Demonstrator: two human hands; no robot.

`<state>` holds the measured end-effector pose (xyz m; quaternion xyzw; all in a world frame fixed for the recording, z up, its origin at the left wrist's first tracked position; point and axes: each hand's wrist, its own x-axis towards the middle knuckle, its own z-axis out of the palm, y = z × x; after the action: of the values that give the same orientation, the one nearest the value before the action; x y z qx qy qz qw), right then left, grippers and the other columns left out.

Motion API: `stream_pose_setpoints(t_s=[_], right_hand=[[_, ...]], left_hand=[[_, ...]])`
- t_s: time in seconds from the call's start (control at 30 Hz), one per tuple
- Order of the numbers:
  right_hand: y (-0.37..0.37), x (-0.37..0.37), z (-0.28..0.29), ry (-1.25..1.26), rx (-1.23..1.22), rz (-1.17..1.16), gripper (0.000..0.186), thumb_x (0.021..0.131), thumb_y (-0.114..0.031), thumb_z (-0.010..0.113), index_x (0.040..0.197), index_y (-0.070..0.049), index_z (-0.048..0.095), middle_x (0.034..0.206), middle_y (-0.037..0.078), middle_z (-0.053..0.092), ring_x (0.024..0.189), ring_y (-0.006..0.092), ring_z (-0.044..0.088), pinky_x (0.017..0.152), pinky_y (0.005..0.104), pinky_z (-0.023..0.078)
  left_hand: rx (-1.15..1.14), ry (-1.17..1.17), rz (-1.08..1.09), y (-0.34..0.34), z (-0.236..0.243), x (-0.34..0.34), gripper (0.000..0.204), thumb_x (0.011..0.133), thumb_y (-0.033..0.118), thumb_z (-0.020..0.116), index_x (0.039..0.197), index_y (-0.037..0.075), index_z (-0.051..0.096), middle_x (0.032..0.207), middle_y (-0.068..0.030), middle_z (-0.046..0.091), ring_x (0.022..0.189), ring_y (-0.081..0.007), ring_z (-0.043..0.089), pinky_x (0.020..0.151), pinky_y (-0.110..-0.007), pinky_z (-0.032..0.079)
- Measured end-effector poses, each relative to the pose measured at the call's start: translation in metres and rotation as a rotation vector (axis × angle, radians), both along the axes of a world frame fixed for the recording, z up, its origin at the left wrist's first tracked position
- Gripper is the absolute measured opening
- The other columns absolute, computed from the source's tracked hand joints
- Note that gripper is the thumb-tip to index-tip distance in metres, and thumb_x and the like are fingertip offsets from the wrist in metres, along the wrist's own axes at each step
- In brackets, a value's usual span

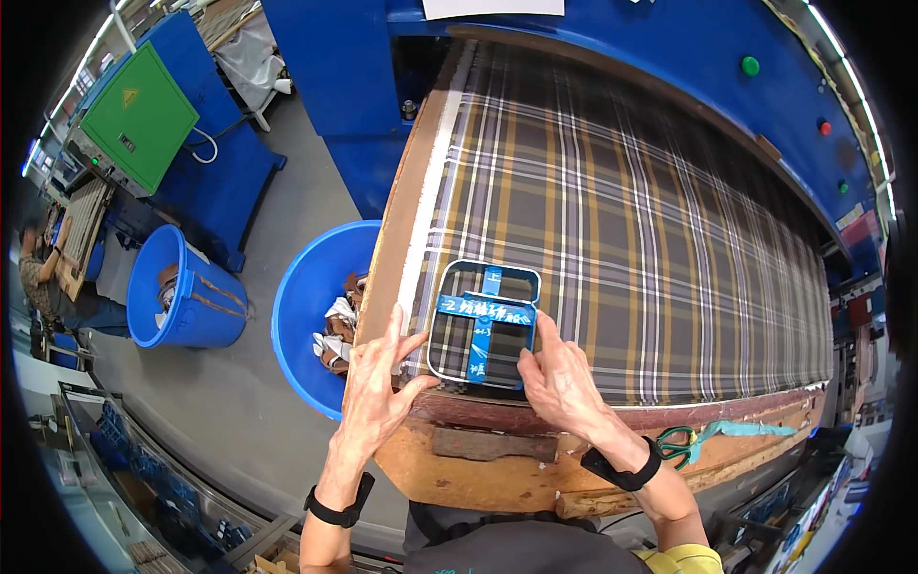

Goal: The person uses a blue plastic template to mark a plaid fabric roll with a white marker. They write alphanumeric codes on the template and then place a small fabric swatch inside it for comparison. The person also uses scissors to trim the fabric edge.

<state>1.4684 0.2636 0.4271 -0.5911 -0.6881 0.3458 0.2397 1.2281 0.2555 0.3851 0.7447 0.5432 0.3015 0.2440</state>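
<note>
A rounded rectangular cutting die (486, 308) with a thin metal rim and blue cross bars lies on plaid fabric (612, 277), close to the fabric's near left corner. My right hand (566, 385) grips the die's right wall, the thumb bent at the near right corner and the index finger along the outside. On the opposite side, my left hand (375, 387) is spread, its thumb and a finger reaching the die's left edge. The fabric is brown-grey with white, mustard and purple stripes and lies flat on the press bed.
Green-handled scissors (677, 446) and a teal strip (736, 429) rest on the wooden front ledge (478, 478). Left of the bed stands a blue bin (289, 320) with scraps; another blue bin (158, 316) is farther left, near a co-worker (57, 282). The blue press (631, 38) rises behind.
</note>
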Motion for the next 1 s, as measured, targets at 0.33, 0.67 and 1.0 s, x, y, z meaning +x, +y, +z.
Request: stream_pose_setpoints(t_s=[0.33,0.67,1.0], right_hand=[[-0.001,-0.001,-0.012,0.015,0.073,0.020,0.048,0.085,0.003,0.049,0.122,0.026,0.030,0.042,0.012,0.044,0.034,0.0273,0.048,0.037,0.0396,0.037],[-0.001,0.000,-0.011,0.035,0.037,0.010,0.047,0.086,0.002,0.049,0.123,0.025,0.031,0.042,0.012,0.043,0.033,0.0263,0.047,0.037,0.0381,0.037],[0.002,-0.002,-0.001,0.073,-0.104,-0.048,0.054,0.089,-0.001,0.051,0.131,0.023,0.027,0.045,0.013,0.050,0.036,0.0243,0.050,0.042,0.0378,0.040]], left_hand=[[0.028,0.054,-0.027,0.002,0.000,-0.002,0.104,0.071,0.028,0.081,0.151,0.001,0.020,0.117,-0.0049,0.069,0.110,-0.0216,0.053,0.098,-0.037,0.033],[0.002,0.021,0.005,0.003,-0.001,0.002,0.107,0.066,0.022,0.085,0.151,0.002,0.022,0.111,-0.0092,0.071,0.111,-0.0236,0.053,0.102,-0.039,0.034],[0.005,0.025,-0.007,0.007,-0.002,0.000,0.104,0.066,0.013,0.084,0.150,0.003,0.024,0.109,-0.0080,0.071,0.111,-0.0238,0.054,0.101,-0.038,0.035]])
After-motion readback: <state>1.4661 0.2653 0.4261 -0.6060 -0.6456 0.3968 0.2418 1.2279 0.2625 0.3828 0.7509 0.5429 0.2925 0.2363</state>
